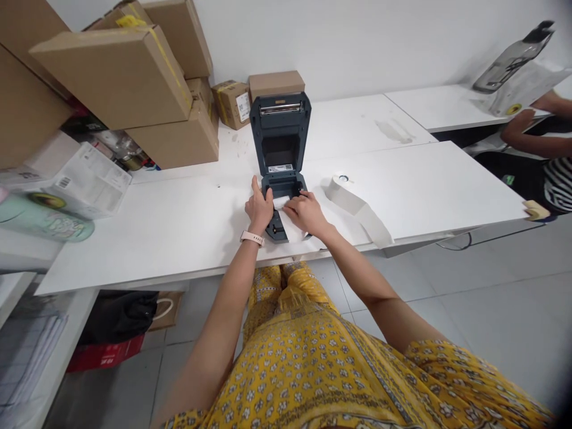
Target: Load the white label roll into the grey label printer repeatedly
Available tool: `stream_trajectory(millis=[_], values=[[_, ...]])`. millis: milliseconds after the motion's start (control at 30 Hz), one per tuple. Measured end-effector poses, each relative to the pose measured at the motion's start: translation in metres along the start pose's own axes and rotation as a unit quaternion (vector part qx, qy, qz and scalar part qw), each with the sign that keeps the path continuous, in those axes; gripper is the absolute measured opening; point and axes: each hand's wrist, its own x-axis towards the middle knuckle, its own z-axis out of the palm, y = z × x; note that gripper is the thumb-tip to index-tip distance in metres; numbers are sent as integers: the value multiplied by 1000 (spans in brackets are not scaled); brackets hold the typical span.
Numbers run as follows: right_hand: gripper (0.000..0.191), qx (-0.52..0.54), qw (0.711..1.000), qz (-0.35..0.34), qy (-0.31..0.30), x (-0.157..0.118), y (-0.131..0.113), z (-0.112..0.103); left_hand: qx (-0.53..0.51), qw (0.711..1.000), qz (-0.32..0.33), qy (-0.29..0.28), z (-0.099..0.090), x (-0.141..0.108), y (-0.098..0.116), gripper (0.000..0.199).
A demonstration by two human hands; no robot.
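Note:
A dark blue-grey label printer (279, 143) stands on the white table with its lid raised. Inside its bay sits a small white label roll (280, 202), and a strip of its paper hangs toward the front edge. My left hand (260, 207) grips the printer's left side, the thumb over the inner wall and the fingers outside. My right hand (307, 213) is closed at the right of the bay, its fingers on the roll and its paper; the fingertips are partly hidden. To the right lies a second label roll (342, 185), its strip unrolled past the table edge.
Cardboard boxes (120, 77) are stacked at the back left, near a white carton (84, 179) and a mint-green bottle (49, 217). A grey bottle (512, 59) stands at the far right, beside another person's arm (531, 134). The table's front edge (156, 277) runs before me.

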Motion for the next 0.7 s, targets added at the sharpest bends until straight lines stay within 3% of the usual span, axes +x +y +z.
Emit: stream_trajectory(millis=[267, 700], values=[[33, 74, 996, 9, 55, -22, -6, 11, -5, 1000, 1, -2, 3, 3, -2, 69], [37, 39, 990, 13, 136, -35, -26, 31, -2, 1000, -3, 4, 3, 2, 0, 66]])
